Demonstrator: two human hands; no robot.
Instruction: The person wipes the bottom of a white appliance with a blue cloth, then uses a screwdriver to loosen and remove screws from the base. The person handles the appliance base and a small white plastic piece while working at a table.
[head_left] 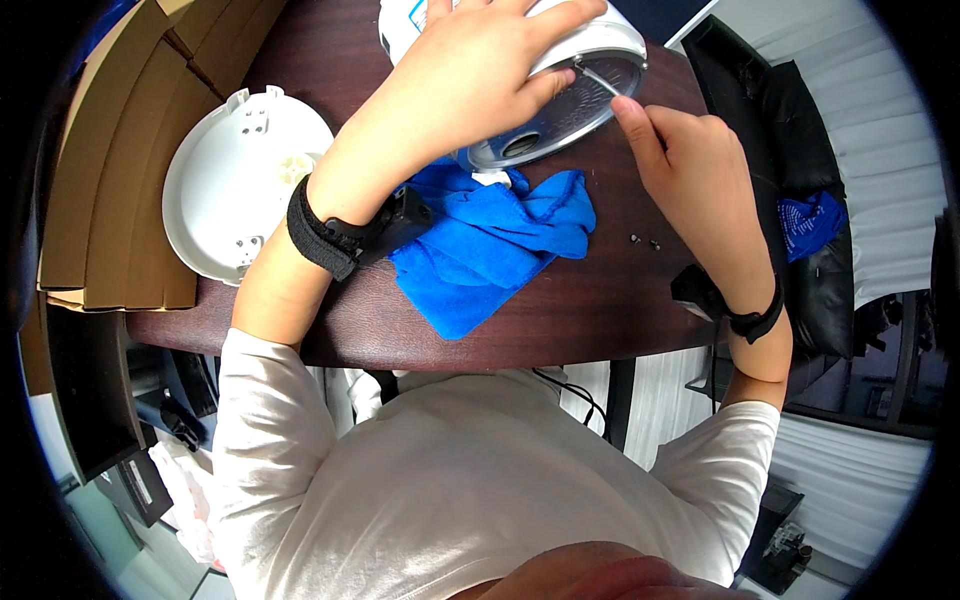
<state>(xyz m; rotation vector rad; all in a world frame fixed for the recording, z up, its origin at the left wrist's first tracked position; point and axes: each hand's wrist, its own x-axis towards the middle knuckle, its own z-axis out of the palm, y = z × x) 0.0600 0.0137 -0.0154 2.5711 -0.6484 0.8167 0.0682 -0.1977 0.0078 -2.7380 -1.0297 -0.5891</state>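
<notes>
My left hand [490, 65] grips the top of a white appliance [400, 25], its thumb resting on the dark metal round face [550, 130] near the upper end of a thin metal rod [600, 82]. My right hand [690, 170] is closed round the lower end of that rod, likely a tool, at the face's right side. Under the appliance lies a crumpled blue cloth [480, 240] with a small white object [492, 178] at its top. Two small screws [645, 242] lie right of the cloth. A white round cover [220, 180] lies to the left.
Cardboard boxes [120, 180] stand along the left of the brown table [520, 340]. A black padded seat [810, 130] beyond the right edge holds a blue patterned item [808, 222]. Cables [590, 400] hang below the front edge.
</notes>
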